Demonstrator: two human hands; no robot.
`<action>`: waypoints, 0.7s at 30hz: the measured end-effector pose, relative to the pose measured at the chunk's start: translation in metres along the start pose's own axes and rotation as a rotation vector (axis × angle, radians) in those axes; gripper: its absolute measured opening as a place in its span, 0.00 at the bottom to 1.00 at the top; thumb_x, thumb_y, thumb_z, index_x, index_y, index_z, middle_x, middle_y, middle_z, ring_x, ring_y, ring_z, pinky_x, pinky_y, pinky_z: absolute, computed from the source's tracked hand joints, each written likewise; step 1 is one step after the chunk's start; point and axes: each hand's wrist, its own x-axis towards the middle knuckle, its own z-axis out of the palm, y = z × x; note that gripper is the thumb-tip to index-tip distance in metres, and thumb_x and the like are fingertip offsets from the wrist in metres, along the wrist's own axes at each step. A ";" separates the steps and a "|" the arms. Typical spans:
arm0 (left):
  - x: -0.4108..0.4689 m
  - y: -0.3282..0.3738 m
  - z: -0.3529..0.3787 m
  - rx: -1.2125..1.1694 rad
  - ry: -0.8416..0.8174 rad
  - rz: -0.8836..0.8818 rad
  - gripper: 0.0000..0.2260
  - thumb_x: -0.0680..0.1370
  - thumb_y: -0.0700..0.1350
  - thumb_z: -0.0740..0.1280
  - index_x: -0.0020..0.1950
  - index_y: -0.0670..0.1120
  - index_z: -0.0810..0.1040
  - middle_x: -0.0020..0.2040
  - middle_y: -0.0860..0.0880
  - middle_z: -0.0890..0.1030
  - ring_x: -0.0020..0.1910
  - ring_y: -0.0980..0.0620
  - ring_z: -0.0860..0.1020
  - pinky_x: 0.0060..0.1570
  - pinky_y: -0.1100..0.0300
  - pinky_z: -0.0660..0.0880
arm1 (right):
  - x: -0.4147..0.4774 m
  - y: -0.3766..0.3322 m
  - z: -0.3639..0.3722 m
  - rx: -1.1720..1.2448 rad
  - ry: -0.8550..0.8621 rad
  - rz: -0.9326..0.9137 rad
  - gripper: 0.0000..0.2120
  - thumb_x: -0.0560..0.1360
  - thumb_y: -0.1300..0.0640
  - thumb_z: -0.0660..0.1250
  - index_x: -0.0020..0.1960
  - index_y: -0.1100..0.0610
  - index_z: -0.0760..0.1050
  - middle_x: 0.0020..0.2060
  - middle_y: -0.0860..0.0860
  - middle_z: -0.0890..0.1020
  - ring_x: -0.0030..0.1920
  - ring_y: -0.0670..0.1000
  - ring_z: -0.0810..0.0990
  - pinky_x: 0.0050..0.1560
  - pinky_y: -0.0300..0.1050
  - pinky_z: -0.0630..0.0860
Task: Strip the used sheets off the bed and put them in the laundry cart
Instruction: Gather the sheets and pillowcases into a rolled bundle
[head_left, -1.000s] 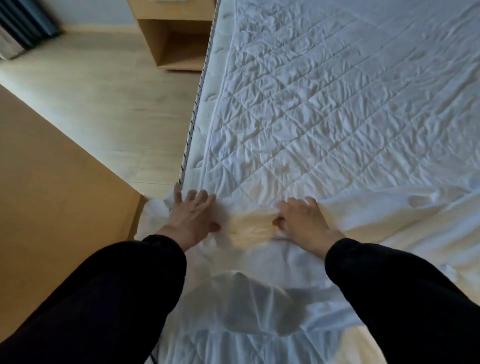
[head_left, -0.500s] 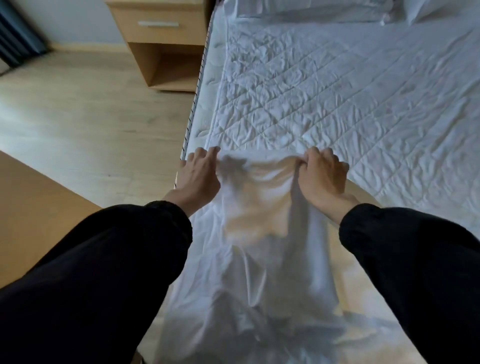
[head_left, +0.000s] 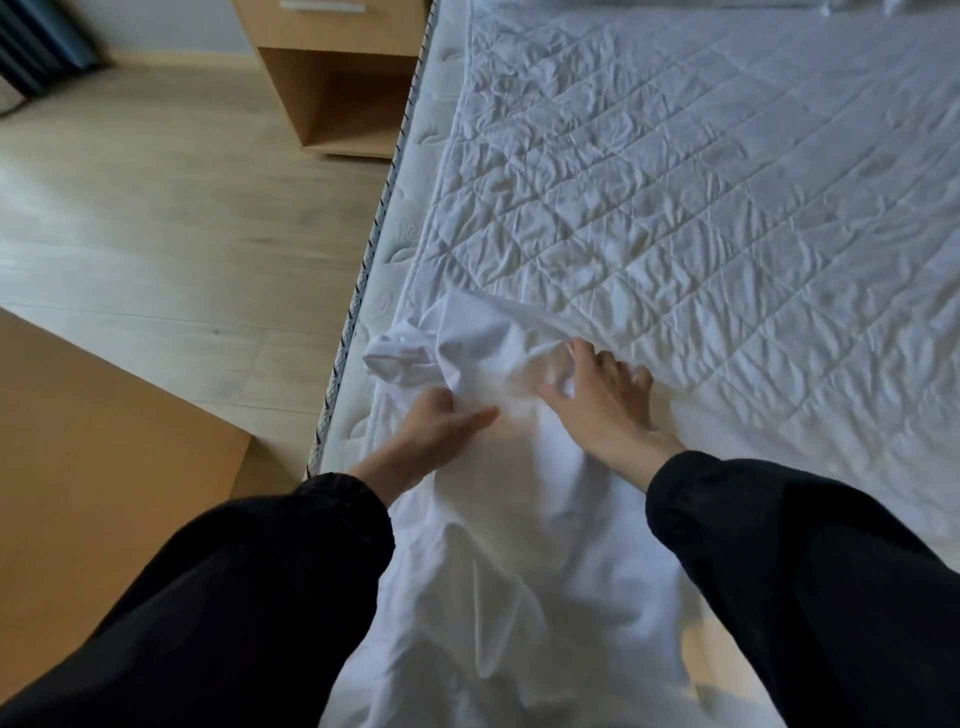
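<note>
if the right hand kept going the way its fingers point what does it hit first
Most likely the bunched white sheet: the right hand points up the bed, slightly left, with its fingertips at that raised fold. Beyond the fold lies the quilted mattress pad, though depth is unclear.

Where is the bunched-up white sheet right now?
In the head view the sheet lies centre frame, by the left edge of the mattress, over the edge of the quilted pad, between the left hand and right hand.
</note>
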 end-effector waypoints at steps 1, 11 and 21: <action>0.001 0.008 0.002 -0.080 0.016 0.034 0.08 0.74 0.45 0.71 0.47 0.40 0.81 0.41 0.46 0.83 0.36 0.55 0.80 0.36 0.65 0.77 | 0.005 0.002 -0.004 0.042 0.083 -0.006 0.17 0.80 0.45 0.54 0.63 0.55 0.68 0.55 0.55 0.78 0.56 0.58 0.75 0.57 0.52 0.60; 0.014 0.108 0.007 -0.202 -0.107 0.194 0.08 0.76 0.44 0.70 0.52 0.43 0.78 0.46 0.44 0.84 0.43 0.47 0.83 0.48 0.49 0.81 | 0.042 0.027 -0.069 0.239 0.494 0.378 0.16 0.81 0.59 0.53 0.66 0.56 0.69 0.62 0.59 0.73 0.61 0.60 0.72 0.63 0.55 0.63; -0.013 0.034 0.022 0.180 -0.498 -0.247 0.18 0.64 0.47 0.73 0.51 0.42 0.82 0.47 0.41 0.84 0.47 0.40 0.83 0.49 0.50 0.77 | -0.072 -0.004 0.006 0.272 0.206 -0.120 0.26 0.74 0.40 0.48 0.57 0.55 0.76 0.60 0.55 0.72 0.60 0.58 0.71 0.60 0.52 0.65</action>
